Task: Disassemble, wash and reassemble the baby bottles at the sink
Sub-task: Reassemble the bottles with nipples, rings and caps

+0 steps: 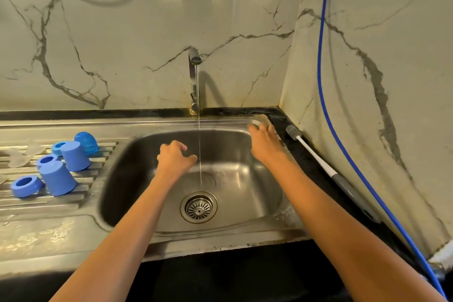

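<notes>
Currently: left hand point(175, 158) loosely curled, empty, beside the stream point(199, 140); right hand point(263, 138) on a pale blurred item point(256, 122) at the sink point(147, 126) corner, grip unclear. Blue caps point(74, 155) lie on the drainboard point(61, 203); best to grasp fully before lifting.

The tap point(195, 81) stands behind the sink point(147, 144), with the strainer point(198, 207) in its floor. On the draining board point(49, 203) to the left lie 3 caps point(74, 155) and 3 rings point(25, 186). Right of the sink, a bottle brush point(316, 152) lies along the counter point(311, 169).
</notes>
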A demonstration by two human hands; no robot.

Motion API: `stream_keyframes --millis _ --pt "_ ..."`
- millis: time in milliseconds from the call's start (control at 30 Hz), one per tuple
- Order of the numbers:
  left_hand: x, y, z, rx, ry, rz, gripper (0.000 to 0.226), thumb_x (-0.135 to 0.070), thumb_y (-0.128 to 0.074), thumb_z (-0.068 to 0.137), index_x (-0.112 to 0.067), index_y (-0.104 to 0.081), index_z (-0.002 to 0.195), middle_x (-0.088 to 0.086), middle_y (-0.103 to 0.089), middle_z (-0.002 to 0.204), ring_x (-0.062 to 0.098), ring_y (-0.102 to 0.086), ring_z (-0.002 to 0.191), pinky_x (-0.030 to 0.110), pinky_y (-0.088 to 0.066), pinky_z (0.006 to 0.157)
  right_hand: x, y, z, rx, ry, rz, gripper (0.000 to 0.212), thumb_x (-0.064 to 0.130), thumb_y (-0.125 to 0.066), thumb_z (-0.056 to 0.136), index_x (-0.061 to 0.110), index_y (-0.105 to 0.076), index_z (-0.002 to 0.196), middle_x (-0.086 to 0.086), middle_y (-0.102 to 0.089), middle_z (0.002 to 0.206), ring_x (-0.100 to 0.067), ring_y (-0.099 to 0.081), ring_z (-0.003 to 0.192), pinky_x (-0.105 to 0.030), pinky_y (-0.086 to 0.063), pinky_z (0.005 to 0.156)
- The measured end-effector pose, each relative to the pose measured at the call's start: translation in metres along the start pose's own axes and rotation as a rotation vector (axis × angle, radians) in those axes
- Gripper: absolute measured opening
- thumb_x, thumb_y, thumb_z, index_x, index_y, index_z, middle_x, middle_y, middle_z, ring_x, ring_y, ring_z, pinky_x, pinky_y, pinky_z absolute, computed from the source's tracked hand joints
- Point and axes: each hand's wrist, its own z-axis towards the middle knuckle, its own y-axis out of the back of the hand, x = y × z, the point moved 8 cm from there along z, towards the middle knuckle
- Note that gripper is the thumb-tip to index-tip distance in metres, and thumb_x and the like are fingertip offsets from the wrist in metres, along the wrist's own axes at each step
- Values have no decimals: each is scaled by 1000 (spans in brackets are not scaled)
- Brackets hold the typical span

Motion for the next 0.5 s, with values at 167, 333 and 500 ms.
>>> stream_keyframes --millis 167,333,500 --pt "-1 14 19 -40 -20 -4 48 -30 -70 86 -12 -53 127 14 -45 134 30 -47 121 40 -42 98 50 -5 34 63 160 -6 72 -9 -35 92 26 -19 153 -20 -31 145 -41 -31 132 -47 -38 100" --pt "6 22 33 -51 -24 2 48 -27 -70 87 -11 -52 128 12 -50 131 25 -53 116 30 -42 89 99 -11 70 79 295 -47 81 -13 -33 91 32 -10 154 -22 -35 137 -40 -37 123 -45 -41 95" --pt "22 29 43 -33 -16 14 49 -27 -71 86 -10 -52 128 11 -52 129 23 -55 113 26 -39 83 134 -7 106 103 366 -147 82 -10 -34 93 37 -4 153 -21 -34 139 -38 -34 128 -46 -39 100"
